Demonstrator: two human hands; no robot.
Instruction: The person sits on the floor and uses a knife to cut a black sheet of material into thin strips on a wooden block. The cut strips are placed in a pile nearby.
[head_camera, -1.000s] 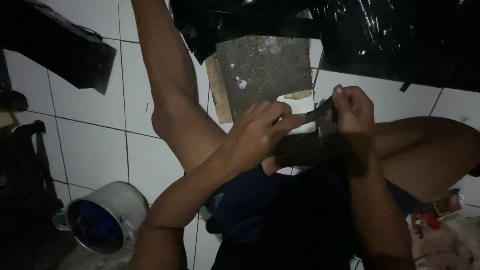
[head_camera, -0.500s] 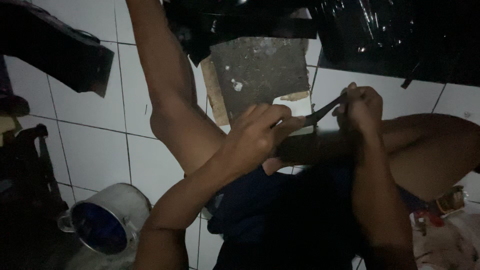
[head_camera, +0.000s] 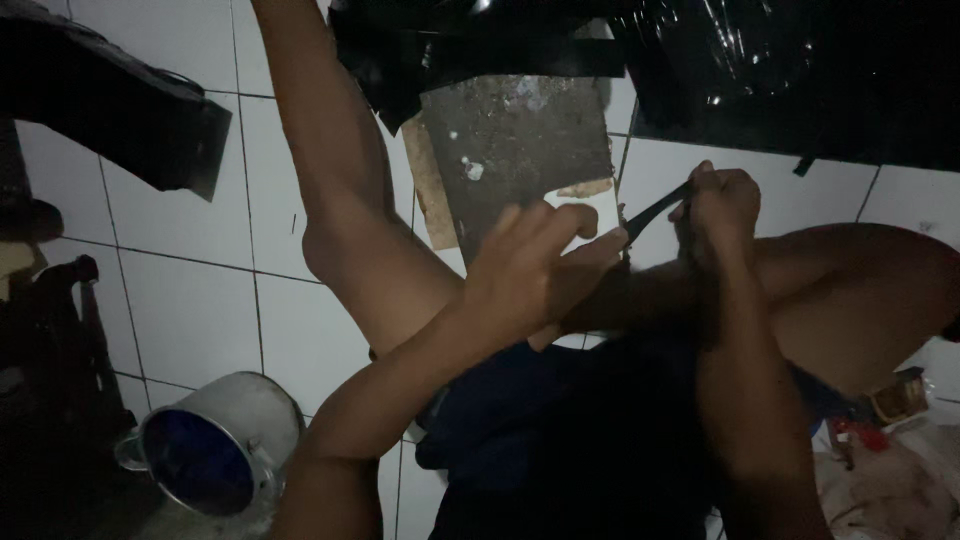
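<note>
I sit on a white tiled floor with my legs spread. My left hand (head_camera: 545, 265) and my right hand (head_camera: 722, 210) pinch the two ends of a thin black strip (head_camera: 652, 214), which is stretched taut between them above my right shin. The left fingers grip its lower end, the right fist its upper end. A dark, dirty board (head_camera: 520, 150) lies on the floor just beyond my hands. The dim light hides what the strip is made of.
A metal can with a blue inside (head_camera: 215, 455) lies on its side at lower left. Black plastic sheeting (head_camera: 780, 70) covers the floor at the top. A dark object (head_camera: 110, 110) sits at upper left; crumpled packaging (head_camera: 890, 450) lies at lower right.
My hands have drawn apart, pulling the black strip out longer and tighter. The right hand has risen slightly up and to the right.
</note>
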